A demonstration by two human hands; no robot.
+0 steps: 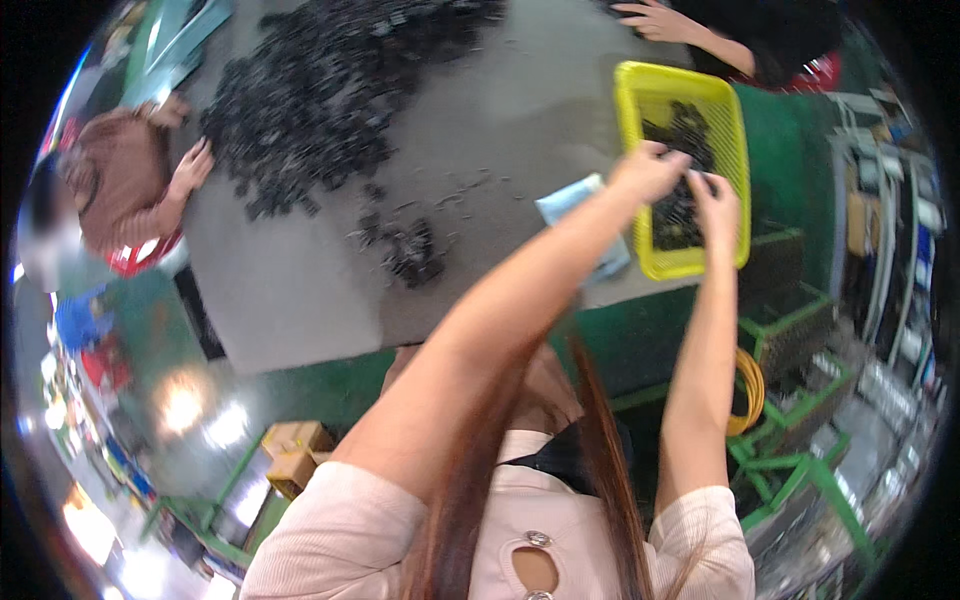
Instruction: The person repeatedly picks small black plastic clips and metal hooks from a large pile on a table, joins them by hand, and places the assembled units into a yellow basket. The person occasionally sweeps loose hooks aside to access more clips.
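Both my arms reach out to a yellow plastic basket (740, 120) at the right edge of the table. Small black parts (690, 125) lie inside it. My left hand (648, 172) is over the basket's near-left side, its fingers curled and pinched together. Close beside it, my right hand (716, 208) is over the right half, thumb and fingers closed. The fingertips of both hands nearly meet above the black parts. Whatever they pinch is too small and blurred to make out. A light blue cloth or packet (570, 200) lies left of the basket, partly behind my left forearm.
A large heap of black parts (310, 95) covers the far left of the grey table (290, 290). A smaller pile (412, 255) lies nearer me. One co-worker (130, 180) is at the left, another person's hand (655, 20) at the far right. Green metal frames (790, 320) stand at right.
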